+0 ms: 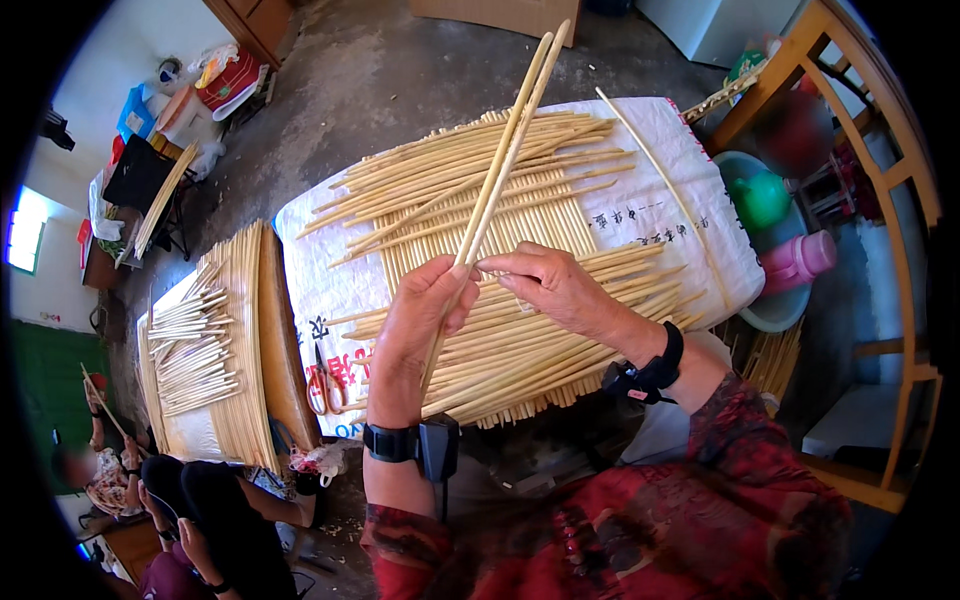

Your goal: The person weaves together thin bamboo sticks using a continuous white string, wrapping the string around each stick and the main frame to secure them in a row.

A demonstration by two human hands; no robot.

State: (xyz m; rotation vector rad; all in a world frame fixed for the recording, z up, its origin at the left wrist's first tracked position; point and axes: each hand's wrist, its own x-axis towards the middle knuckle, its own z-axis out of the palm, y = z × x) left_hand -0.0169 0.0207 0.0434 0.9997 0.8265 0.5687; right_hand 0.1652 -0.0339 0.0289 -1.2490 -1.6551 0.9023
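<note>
Two long, pale, peeled stalks (511,150) cross side by side at a slant above the table, with their far ends beyond its edge. My left hand (420,305) is closed round them, thumb on top. From the right, my right hand (560,287) brings its fingertips together against the stalks beside my left thumb; its other fingers are curled. Beneath lies a panel of stalks set side by side (555,220), with loose stalks (440,170) across its far part and more (540,350) across its near part. Everything rests on a white printed sack cloth (670,130).
Red-handled scissors (322,388) lie at the cloth's left edge. A second table (275,340) on the left holds another stalk panel and short sticks (195,335). People sit at lower left. A basin (785,315) with a pink jug (803,258) and a wooden frame (900,180) stand right.
</note>
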